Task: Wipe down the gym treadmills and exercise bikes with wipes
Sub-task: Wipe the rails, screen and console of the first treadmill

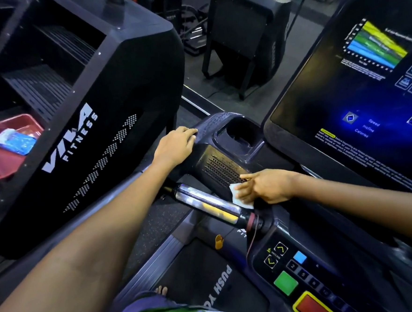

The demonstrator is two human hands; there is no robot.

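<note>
I stand on a treadmill and look down at its dark console (pixel 226 154). My left hand (pixel 175 145) rests on the console's upper left corner, fingers curled over the edge beside the cup holder (pixel 240 134). My right hand (pixel 265 188) holds a white wipe (pixel 240 201) against the perforated speaker grille (pixel 220 169), index finger stretched out over the grille. The wipe sits just above the chrome handlebar grip (pixel 208 204).
The lit touchscreen (pixel 357 101) fills the right side. A button panel (pixel 296 271) with green and red keys lies below. A black stair machine (pixel 81 130) stands to the left, with a red tray (pixel 2 155) holding a blue wipe pack (pixel 13 141).
</note>
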